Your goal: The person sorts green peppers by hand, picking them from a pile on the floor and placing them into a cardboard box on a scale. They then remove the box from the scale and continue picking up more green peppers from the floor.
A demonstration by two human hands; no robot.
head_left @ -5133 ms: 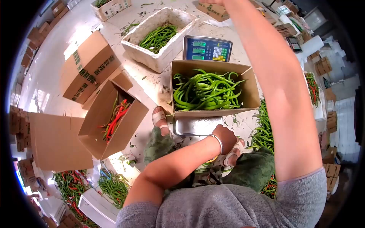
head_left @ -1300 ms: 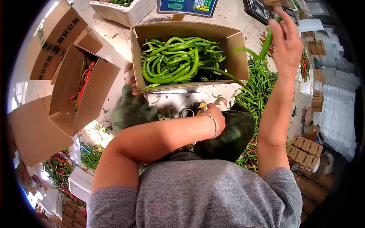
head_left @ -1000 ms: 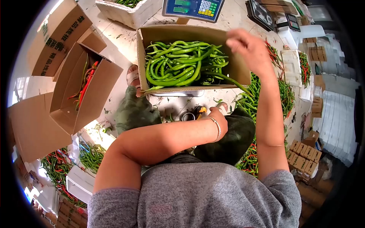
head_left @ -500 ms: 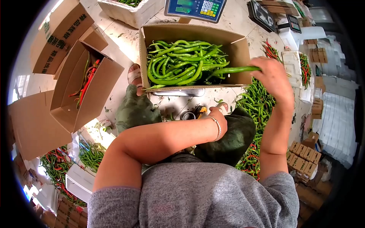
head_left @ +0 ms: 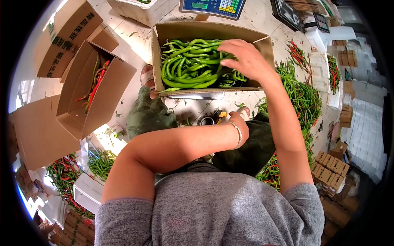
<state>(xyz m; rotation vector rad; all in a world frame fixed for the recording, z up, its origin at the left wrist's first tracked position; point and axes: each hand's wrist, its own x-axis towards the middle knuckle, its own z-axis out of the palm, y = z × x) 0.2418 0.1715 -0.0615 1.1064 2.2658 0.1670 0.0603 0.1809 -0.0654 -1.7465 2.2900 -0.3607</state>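
A cardboard box (head_left: 213, 30) in front of me holds long green chili peppers (head_left: 188, 71), many of them curved. Over its right half reaches my right hand (head_left: 244, 59), open, thumb and fingers apart just above the peppers, nothing visible between them. My left hand (head_left: 239, 128), with a bracelet at the wrist, rests by my right knee; its fingers are mostly hidden. Close to it are a black-and-yellow object (head_left: 221, 115) and a round dark ring (head_left: 206, 120) on the floor.
A scale display (head_left: 213, 7) stands behind the box. Left, another carton (head_left: 92, 98) holds a few red and green peppers. A long heap of green peppers (head_left: 301, 100) lies along my right. White foam boxes (head_left: 320, 67) and stacked cartons (head_left: 330, 170) are farther right.
My right hand has moved left from the box's right edge to over the peppers. The long green pepper it held is no longer in its fingers. My left hand stays by the knee.
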